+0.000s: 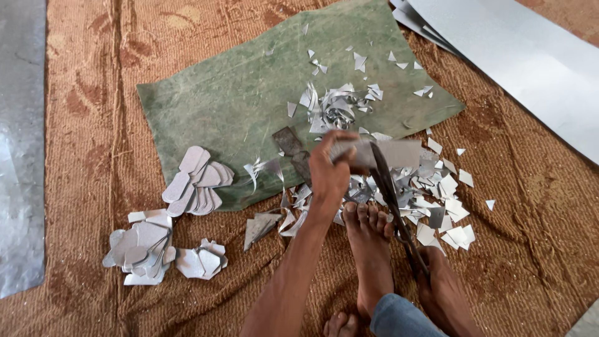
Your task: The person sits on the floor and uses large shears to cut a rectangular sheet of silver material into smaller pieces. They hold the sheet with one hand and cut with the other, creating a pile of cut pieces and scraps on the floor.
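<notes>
My left hand grips a small flat piece of sheet metal and holds it over the green cloth. The dark blades of long metal shears bite into that piece from below. At the lower right, my right hand is closed on the shears' handle end. My bare foot rests on the floor between the two hands, right beside the shears. Silvery offcuts lie scattered under and around the piece.
Stacks of cut rounded metal shapes lie at left. Curled trimmings sit on the cloth. Large metal sheets lie at top right and along the left edge. A brown woven mat covers the floor.
</notes>
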Motion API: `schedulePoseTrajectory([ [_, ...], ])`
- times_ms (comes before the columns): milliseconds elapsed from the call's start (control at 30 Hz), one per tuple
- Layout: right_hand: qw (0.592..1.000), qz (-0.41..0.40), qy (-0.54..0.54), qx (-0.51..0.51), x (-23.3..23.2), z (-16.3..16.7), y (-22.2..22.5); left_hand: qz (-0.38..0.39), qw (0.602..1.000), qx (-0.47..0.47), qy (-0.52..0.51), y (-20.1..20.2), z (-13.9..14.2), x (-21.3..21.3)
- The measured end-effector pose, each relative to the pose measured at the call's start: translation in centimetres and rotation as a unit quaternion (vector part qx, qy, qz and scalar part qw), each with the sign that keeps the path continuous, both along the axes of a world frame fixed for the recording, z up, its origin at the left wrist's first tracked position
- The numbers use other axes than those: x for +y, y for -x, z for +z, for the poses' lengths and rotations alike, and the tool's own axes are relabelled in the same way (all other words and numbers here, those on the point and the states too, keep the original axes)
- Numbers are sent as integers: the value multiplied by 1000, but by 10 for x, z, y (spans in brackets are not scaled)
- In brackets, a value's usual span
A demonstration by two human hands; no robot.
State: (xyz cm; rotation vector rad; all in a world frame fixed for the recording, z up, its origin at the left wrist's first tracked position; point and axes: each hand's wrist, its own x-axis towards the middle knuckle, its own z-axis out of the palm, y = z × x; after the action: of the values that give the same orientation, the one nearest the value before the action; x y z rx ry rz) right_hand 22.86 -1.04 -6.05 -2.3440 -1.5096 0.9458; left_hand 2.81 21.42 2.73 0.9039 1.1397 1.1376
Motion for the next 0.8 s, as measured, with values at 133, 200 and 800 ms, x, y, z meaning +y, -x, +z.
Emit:
schedulePoseTrajectory([
  [133,992,11,95,78,0,-1,-12,-37,998,-41,-12,-3,-13,-10],
  [200,990,30,95,99,0,4,-18,-52,996,-51,-51,-3,-18,-12],
  [800,961,-17,154,227,24,7,-11,-67,995,-60,-44,-2,-20,-16],
])
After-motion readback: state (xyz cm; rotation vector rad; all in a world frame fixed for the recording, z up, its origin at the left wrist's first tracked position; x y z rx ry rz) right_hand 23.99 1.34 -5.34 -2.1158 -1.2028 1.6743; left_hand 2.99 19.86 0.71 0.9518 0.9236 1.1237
